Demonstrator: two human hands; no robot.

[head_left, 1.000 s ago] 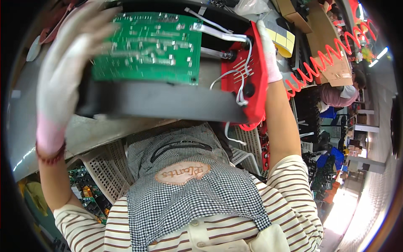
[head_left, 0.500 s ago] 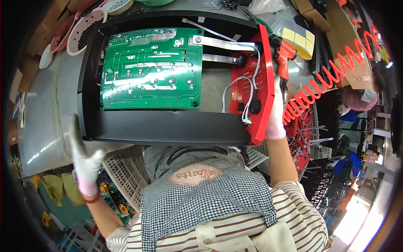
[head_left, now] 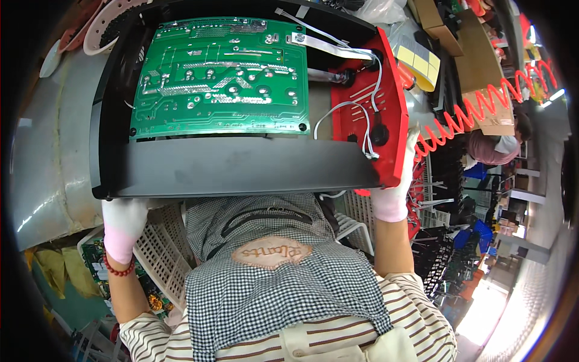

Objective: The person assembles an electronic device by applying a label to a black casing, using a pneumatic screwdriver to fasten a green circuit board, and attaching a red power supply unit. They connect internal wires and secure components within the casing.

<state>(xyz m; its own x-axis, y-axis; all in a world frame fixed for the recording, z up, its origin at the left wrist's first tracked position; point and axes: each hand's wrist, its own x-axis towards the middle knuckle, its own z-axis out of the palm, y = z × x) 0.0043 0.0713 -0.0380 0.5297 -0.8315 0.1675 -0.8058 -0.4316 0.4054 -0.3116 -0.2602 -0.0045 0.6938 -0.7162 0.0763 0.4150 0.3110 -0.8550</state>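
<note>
A black metal case (head_left: 241, 166) with a red end panel (head_left: 395, 120) is in front of me, its near wall overhanging my apron. Inside it lies a green circuit board (head_left: 223, 78), solder side up. A metal strip (head_left: 332, 45) runs from the board toward the red end, and white cables (head_left: 344, 104) with plugs hang there. My left hand (head_left: 125, 214), in a white glove with a pink cuff, holds the case from below at its near left corner; its fingers are hidden underneath. My right hand (head_left: 395, 196), gloved alike, grips the red end from outside, its fingers partly hidden.
The grey metal table (head_left: 51, 163) extends to the left. A pink basket (head_left: 99, 33) of small black parts stands at the far left. Beyond the red end are an orange power tool (head_left: 406, 77), a coiled red hose (head_left: 464, 123) and a yellow label sheet (head_left: 419, 60). White crates (head_left: 160, 247) stand below.
My left hand has gone from open beside the case to under its near left corner. The case has shifted nearer and looks larger, now covering most of the orange tool.
</note>
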